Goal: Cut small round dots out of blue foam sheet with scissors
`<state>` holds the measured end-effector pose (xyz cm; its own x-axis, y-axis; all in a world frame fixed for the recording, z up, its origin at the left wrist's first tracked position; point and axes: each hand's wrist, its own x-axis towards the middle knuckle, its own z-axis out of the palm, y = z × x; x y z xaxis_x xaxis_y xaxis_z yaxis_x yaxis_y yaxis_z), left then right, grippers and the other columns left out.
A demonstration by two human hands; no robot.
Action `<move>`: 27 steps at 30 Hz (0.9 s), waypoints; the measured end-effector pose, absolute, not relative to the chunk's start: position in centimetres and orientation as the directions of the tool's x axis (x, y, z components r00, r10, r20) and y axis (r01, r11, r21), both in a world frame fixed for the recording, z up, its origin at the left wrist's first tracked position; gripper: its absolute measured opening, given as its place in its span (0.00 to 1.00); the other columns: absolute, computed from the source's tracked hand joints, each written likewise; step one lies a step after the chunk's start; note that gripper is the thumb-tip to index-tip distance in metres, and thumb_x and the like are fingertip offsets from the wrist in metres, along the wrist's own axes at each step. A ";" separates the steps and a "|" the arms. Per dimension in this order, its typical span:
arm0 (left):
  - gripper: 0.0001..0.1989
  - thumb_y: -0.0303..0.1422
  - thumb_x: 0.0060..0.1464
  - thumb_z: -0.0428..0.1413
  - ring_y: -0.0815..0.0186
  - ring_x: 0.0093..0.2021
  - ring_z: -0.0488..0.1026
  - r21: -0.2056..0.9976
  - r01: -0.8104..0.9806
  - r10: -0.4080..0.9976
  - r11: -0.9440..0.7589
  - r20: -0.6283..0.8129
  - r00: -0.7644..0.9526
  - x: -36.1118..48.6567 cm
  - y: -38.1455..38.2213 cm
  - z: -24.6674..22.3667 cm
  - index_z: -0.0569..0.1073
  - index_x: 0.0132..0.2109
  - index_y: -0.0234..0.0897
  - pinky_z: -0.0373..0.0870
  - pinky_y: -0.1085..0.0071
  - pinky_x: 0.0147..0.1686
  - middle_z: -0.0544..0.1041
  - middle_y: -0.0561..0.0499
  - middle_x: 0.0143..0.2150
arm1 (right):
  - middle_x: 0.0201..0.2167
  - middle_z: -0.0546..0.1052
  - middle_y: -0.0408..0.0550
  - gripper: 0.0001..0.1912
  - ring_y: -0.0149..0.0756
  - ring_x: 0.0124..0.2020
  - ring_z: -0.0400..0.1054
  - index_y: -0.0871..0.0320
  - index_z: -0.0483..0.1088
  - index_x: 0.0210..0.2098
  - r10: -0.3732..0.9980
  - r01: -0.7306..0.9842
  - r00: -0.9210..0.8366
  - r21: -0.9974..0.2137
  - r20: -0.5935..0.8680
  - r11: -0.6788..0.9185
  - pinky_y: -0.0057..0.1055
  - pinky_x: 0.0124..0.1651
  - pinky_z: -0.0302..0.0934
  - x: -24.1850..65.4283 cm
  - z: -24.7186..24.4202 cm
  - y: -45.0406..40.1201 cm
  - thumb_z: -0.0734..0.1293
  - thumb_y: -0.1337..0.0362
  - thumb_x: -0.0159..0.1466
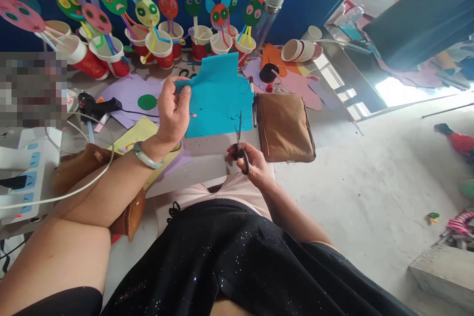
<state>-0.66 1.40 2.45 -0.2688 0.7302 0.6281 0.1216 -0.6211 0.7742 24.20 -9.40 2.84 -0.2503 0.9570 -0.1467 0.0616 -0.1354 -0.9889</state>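
Observation:
My left hand [175,108] pinches the left edge of a bright blue sheet of paper [218,94], thumb on top. A notch is cut from the sheet's upper right corner, and a circle is drawn near its right side. My right hand [254,163] has its fingers in the black handles of a pair of scissors [240,145]. The blades point up, slightly parted, at the lower edge of the paper. Whether they touch it I cannot tell. A brown cloth pouch [286,127] lies just right of the paper, with pens beside it.
Several red-and-white paper cups [159,49] with paper rabbit faces line the back. A black glue gun [98,107], purple paper [126,89] and a green paper circle [147,102] lie left. A power strip [33,173] with a white cable sits at far left. Stacked cups [296,51] lie back right.

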 end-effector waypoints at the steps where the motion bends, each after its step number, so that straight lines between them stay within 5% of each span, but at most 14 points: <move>1: 0.20 0.56 0.69 0.56 0.75 0.22 0.58 0.784 0.123 0.743 -0.609 0.618 -0.259 -0.7 1.4 2.4 0.74 0.49 0.46 0.64 0.81 0.20 0.56 0.59 0.28 | 0.39 0.80 0.51 0.39 0.38 0.39 0.73 0.55 0.75 0.37 0.957 0.067 -0.256 -0.990 -0.140 -0.127 0.37 0.43 0.70 24.2 2.9 -9.4 0.79 0.28 0.47; 20: 0.24 0.61 0.64 0.57 0.70 0.28 0.68 0.839 0.120 0.798 -0.531 0.543 -0.261 -1.0 1.2 2.4 0.74 0.46 0.45 0.72 0.76 0.25 0.58 0.57 0.28 | 0.37 0.78 0.50 0.38 0.38 0.37 0.70 0.55 0.74 0.34 0.950 0.073 -0.290 -0.992 -0.119 -0.102 0.36 0.38 0.67 24.0 2.7 -9.5 0.78 0.27 0.48; 27: 0.23 0.60 0.67 0.56 0.75 0.20 0.55 0.827 0.126 0.783 -0.547 0.560 -0.272 -0.5 0.9 3.0 0.73 0.44 0.45 0.63 0.79 0.17 0.55 0.59 0.25 | 0.37 0.78 0.50 0.37 0.38 0.37 0.70 0.55 0.74 0.35 0.948 0.077 -0.299 -0.993 -0.112 -0.094 0.36 0.39 0.66 23.8 2.9 -9.5 0.78 0.28 0.49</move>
